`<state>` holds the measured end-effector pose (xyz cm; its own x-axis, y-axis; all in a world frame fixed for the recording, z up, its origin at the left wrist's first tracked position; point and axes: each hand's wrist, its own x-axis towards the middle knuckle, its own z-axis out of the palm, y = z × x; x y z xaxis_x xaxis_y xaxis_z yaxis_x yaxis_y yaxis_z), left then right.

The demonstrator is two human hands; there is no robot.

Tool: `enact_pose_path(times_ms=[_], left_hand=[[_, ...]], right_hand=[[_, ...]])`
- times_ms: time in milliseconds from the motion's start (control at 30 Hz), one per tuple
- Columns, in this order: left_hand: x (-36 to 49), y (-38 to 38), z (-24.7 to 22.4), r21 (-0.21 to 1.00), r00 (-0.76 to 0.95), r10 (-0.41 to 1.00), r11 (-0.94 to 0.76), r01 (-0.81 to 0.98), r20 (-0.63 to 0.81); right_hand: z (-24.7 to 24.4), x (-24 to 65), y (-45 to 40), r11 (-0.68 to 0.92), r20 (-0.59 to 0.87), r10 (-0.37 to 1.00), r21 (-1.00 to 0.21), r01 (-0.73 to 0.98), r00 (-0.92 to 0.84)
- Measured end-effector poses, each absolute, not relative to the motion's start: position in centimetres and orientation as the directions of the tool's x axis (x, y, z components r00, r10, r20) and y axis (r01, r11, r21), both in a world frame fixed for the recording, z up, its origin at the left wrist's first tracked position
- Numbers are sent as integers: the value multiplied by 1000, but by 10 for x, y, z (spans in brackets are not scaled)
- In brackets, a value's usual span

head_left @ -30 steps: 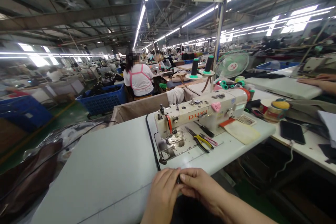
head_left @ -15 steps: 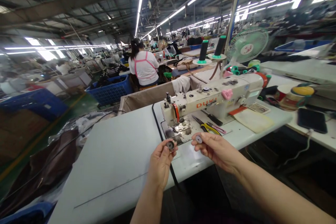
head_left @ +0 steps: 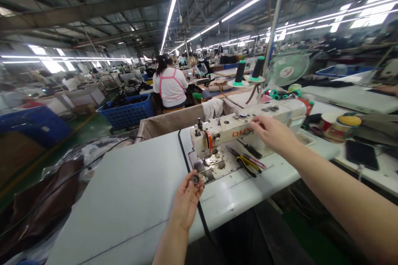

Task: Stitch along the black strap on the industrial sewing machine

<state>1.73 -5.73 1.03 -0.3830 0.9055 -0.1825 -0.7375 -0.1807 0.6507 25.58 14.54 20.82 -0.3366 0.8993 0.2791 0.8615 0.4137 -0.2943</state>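
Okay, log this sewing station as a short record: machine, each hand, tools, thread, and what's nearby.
Machine: white sewing machine with orange lettering, partly covered by the right hand
Left hand: holds a small round metal bobbin case in the fingers
Right hand: at the machine's upper arm; whether it holds anything is hidden
Tools: black-and-yellow pliers, beside a pink-handled tool
Thread: two black thread cones behind the machine
Nearby: green fan, dark phone
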Motion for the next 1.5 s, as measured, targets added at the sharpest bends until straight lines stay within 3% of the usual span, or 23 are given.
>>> enact_pose_path(times_ms=[300,800,967,1100,1233,1333,1400,1500], left_hand=[[16,-57,4,626,-417,880,-195,-755,-228],[13,-56,1,590,-390,860,-136,-796,-328],[12,-52,0,587,-391,858,-136,-798,-333],[12,-53,1,597,-360,887,-127,-792,-289],[12,-55,1,612,-368,887,-132,-780,-278],[12,-56,0,622,-366,890,-127,-772,-271],[12,-57,-1,627,-351,897,-114,-771,-268],[13,-58,0,633,-320,913,-93,-769,-254]], right_hand=[[221,233,190,402,275,891,-111,909,-361],[212,219,192,445,361,837,-11,896,-411],[224,219,193,462,464,791,-23,887,-400],[269,218,201,547,551,695,13,837,-463],[301,213,196,731,469,551,127,670,-690],[299,216,172,854,490,349,184,486,-799],[287,221,151,942,555,174,147,301,-814],[257,229,117,982,587,105,69,178,-803]])
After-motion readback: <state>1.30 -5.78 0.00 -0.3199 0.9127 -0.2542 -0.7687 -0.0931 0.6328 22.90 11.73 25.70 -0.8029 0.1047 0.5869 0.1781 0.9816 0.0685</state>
